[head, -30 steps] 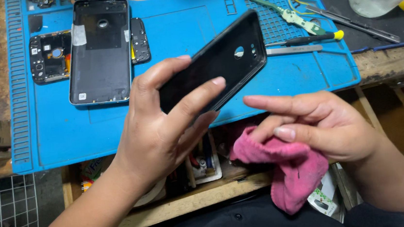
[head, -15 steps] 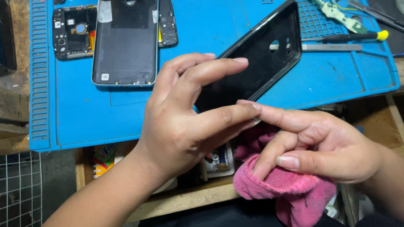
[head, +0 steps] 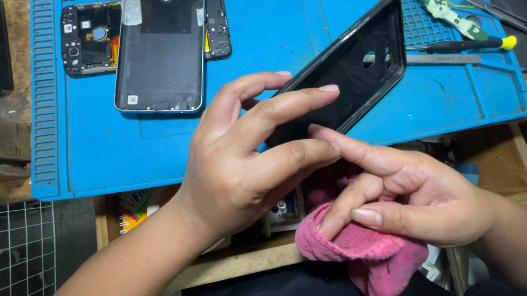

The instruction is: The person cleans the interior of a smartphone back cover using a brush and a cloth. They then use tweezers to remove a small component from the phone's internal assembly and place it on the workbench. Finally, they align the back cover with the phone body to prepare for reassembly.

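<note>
Blue rubber work mat (head: 288,139) covers the wooden bench in front of me, seen from above as I look down at my own hands. My left hand (head: 246,168) is raised over the near edge of the mat, its fingers and thumb wrapped around the lower end of a black phone back cover (head: 358,73), which tilts up and away to the right, with round camera holes near its far end. My right hand (head: 408,199) sits just below and to the right of the left; its index finger stretches out and touches the lower edge of the cover beside my left fingertips, while the other fingers curl closed around a pink cloth (head: 362,253) that hangs down toward my lap. At the far left of the mat a dark phone body (head: 163,49) lies flat, face down, partly overlapping an opened phone frame (head: 92,39) with its circuit parts exposed. At the far right of the mat lie a green and white tool (head: 438,6), a screwdriver (head: 458,46) with a black handle and yellow end, and a flat metal strip (head: 443,58) just beside it. A wire grid (head: 7,265) shows below the bench on the left.
</note>
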